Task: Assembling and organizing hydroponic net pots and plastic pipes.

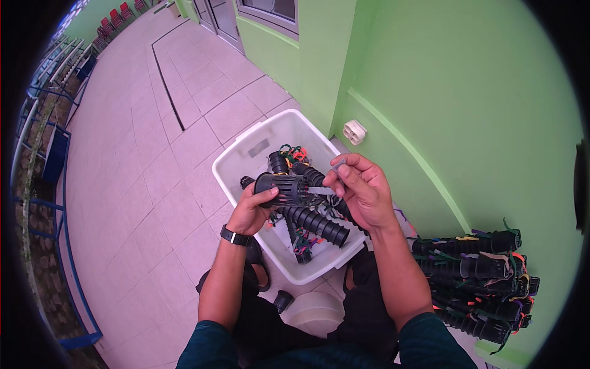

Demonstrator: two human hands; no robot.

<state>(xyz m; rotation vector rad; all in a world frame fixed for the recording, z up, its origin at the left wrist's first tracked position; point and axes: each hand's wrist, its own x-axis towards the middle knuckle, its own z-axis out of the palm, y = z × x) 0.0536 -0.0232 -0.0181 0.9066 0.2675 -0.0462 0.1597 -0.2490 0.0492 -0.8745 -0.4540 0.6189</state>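
My left hand (251, 210) is closed around a black slotted net cup (281, 190), tilted sideways over a white plastic bin (300, 132). A grey fabric strip (321, 190) sticks out of the cup's slotted end toward my right hand. The thumb and fingers of my right hand (364, 192) pinch a grey piece of strip; whether it joins the one at the cup is hard to make out. Below them in the bin lie nested stacks of black net cups (316, 226), with green, orange and red strips among them.
Several more stacks of net cups (470, 267) with coloured strips are piled against the green wall (485, 123). A single black cup (283, 301) lies on the floor by a round pale object (314, 312) between my legs. Blue metal railings (64, 234) run along the far left.
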